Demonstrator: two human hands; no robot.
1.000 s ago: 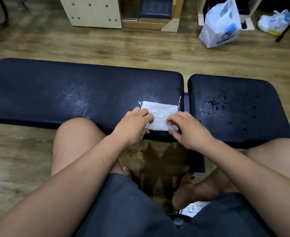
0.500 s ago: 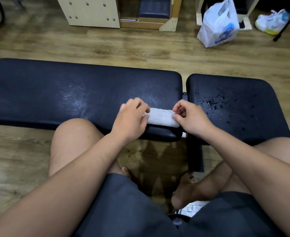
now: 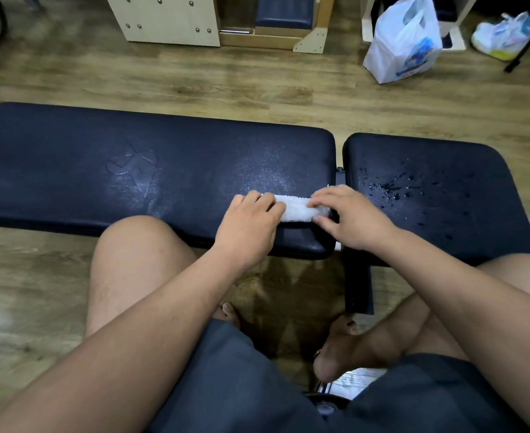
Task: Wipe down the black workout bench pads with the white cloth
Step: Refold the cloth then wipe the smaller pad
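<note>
A long black bench pad (image 3: pixel 132 176) runs across the view, with a shorter black pad (image 3: pixel 438 195) to its right across a narrow gap. Water droplets dot the short pad; a damp sheen marks the long pad's right end. A white cloth (image 3: pixel 298 209), folded into a narrow strip, lies near the long pad's front right corner. My left hand (image 3: pixel 251 223) presses on the cloth's left end. My right hand (image 3: pixel 348 214) covers its right end, fingers curled over it.
My bare knees and dark shorts fill the foreground, one knee (image 3: pixel 139 245) against the bench's front edge. Behind the bench on the wood floor stand a white plastic bag (image 3: pixel 404 42), a pale wooden cabinet (image 3: pixel 167 17) and another bag (image 3: pixel 501 35) at far right.
The cloth lay flat as a wider rectangle; both hands have folded it into a narrow strip and now press down on its ends.
</note>
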